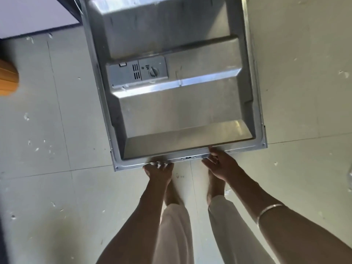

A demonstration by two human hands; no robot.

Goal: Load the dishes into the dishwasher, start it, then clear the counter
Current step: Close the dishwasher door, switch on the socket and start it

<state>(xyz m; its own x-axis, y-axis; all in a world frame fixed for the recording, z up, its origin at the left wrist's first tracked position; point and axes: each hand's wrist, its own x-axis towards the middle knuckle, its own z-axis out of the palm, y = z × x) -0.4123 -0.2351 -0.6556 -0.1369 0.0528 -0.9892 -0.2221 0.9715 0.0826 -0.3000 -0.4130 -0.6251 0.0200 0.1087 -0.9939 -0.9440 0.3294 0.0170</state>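
Observation:
The dishwasher door lies folded down flat in front of me, its steel inner face up. A grey detergent dispenser with a round knob sits in its middle band. My left hand grips the door's near edge from below, left of centre, fingers curled over the rim. My right hand grips the same edge further right, thumb on top and fingers under it. No dishes are in view, and the racks are out of the picture.
Pale tiled floor with small white flecks spreads on both sides of the door. My bare feet stand just behind the door edge. An orange rounded object shows at the left edge, and a light cabinet face at top left.

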